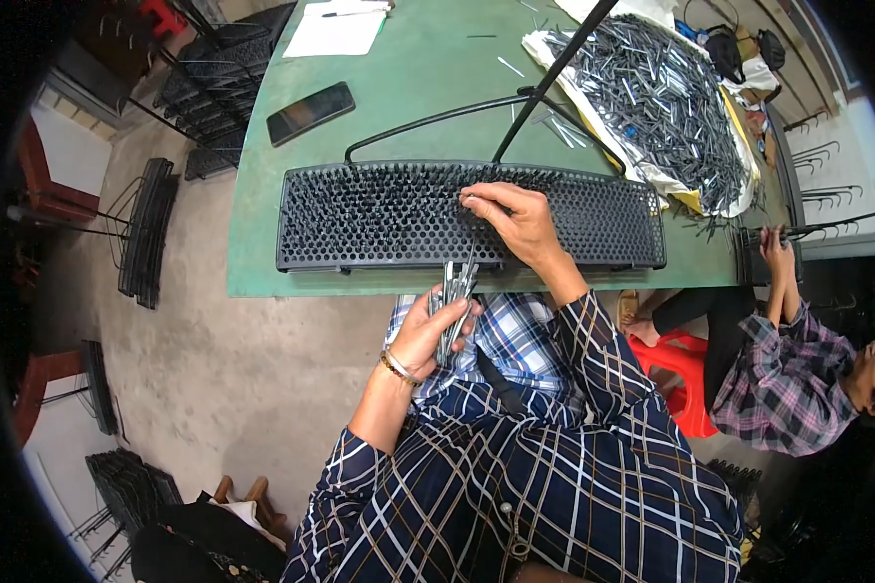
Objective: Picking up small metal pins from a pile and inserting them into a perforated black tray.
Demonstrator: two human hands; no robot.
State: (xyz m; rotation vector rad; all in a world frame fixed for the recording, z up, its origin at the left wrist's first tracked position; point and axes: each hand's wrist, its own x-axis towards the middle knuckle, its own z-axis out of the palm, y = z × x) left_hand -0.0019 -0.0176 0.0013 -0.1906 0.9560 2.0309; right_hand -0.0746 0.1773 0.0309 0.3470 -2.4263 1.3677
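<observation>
The left hand (426, 335) is closed around a bundle of thin grey metal pins (453, 301), held upright just below the table edge. The right hand (515, 219) pinches one pin against the long black perforated tray (360, 219), which lies on the green table (418, 78).

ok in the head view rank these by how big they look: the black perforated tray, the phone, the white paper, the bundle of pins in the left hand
1. black perforated tray
2. white paper
3. phone
4. bundle of pins in the left hand

Paper lies farther away, and its top is cut off, so its lead over the phone is understated.
</observation>
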